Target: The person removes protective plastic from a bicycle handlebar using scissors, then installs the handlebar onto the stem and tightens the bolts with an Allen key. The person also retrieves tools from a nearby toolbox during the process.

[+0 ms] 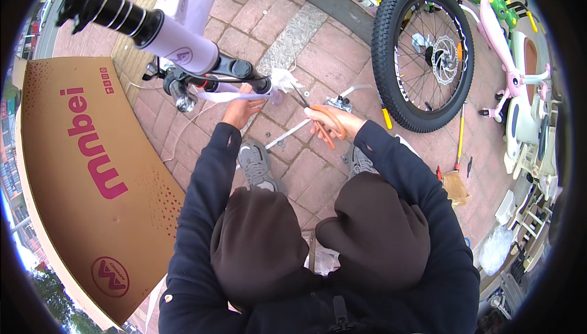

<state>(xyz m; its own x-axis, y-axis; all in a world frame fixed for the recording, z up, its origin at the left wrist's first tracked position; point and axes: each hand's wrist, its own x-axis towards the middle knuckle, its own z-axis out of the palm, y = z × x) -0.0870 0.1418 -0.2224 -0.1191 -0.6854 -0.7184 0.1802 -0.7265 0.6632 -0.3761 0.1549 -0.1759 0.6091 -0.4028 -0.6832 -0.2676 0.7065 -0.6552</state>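
Note:
A lilac bicycle frame stands tilted at the upper left, its black fork crown toward me. White wrapping clings near the fork's lower end. My left hand is just below the fork, fingers stretched out and partly hidden by it; I see nothing held there. In my right hand is a pair of orange-handled scissors, its dark blades pointing up-left toward the wrapping. A small silvery part in clear wrap lies on the paving just beyond that hand.
A large cardboard box fills the left side. A bicycle wheel with a disc rotor stands at the upper right, beside a grey bin of parts. Pink and green children's ride-on toys line the right. A yellow-handled tool lies on the brick paving.

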